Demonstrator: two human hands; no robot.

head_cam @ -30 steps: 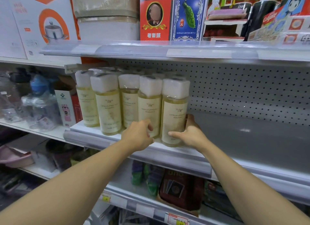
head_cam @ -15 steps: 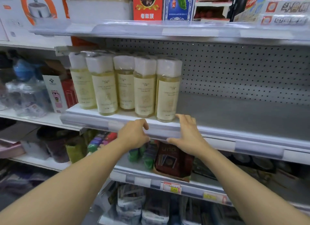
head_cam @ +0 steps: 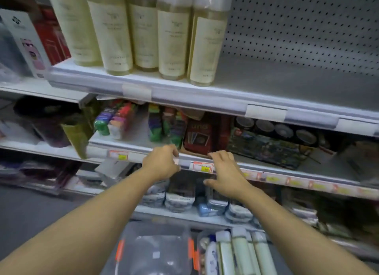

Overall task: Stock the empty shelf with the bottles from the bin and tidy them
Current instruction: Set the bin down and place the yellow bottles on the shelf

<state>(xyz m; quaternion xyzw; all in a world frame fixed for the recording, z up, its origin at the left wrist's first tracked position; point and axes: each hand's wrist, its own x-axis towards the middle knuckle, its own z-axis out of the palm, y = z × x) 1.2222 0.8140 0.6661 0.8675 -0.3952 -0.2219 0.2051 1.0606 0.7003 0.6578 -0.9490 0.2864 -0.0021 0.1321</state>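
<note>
Several pale yellow bottles (head_cam: pixel 174 34) with cream labels stand in a row at the left of the grey shelf (head_cam: pixel 276 84), whose right part is bare. Below, at the bottom of the view, a bin (head_cam: pixel 202 254) holds more bottles (head_cam: pixel 242 254) lying side by side. My left hand (head_cam: pixel 162 163) hangs in front of the lower shelf edge with loosely curled fingers, holding nothing. My right hand (head_cam: pixel 224 175) is beside it, fingers relaxed and spread, also holding nothing. Both hands are well below the stocked bottles and above the bin.
A clear lid with orange clips (head_cam: pixel 155 252) lies left of the bin's bottles. The lower shelf (head_cam: pixel 131 156) carries colourful packs, a red card box (head_cam: pixel 202 135) and price tags. Boxes (head_cam: pixel 26 45) stand left of the bottles. A perforated back panel (head_cam: pixel 303 28) rises behind the shelf.
Both hands have left the right-most bottle and dropped from the stocked shelf edge to the shelf below. The view has tilted down, bringing the bin into sight.
</note>
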